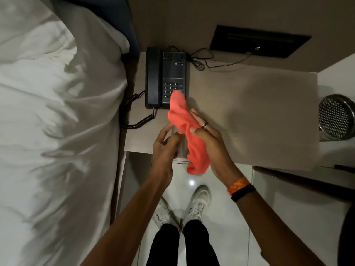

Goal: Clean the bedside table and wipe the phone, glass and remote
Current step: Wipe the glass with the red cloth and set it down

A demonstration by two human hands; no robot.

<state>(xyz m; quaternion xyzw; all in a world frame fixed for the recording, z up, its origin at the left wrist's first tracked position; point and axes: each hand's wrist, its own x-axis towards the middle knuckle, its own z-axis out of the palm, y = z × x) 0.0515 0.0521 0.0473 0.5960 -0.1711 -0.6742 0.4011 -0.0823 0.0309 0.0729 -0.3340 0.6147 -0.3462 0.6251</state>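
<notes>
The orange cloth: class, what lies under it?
The orange cloth drapes over a clear glass held by the left hand and right hand. Its tip overlaps the telephone keypad's lower right corner, hiding some keys.

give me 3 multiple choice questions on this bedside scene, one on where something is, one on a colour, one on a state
1. Where is the phone on the bedside table?
A. at the end next to the bed
B. at the end farthest from the bed
C. on the floor

2. What colour is the cloth?
A. white
B. coral-orange
C. blue

3. What state is the glass in?
A. standing alone on the table
B. lying on the bed
C. held in the left hand

Answers:
1. A, it sits by the bed.
2. B, the cloth in the right hand is coral-orange.
3. C, left fingers wrap the clear glass while the cloth is against it.
</notes>
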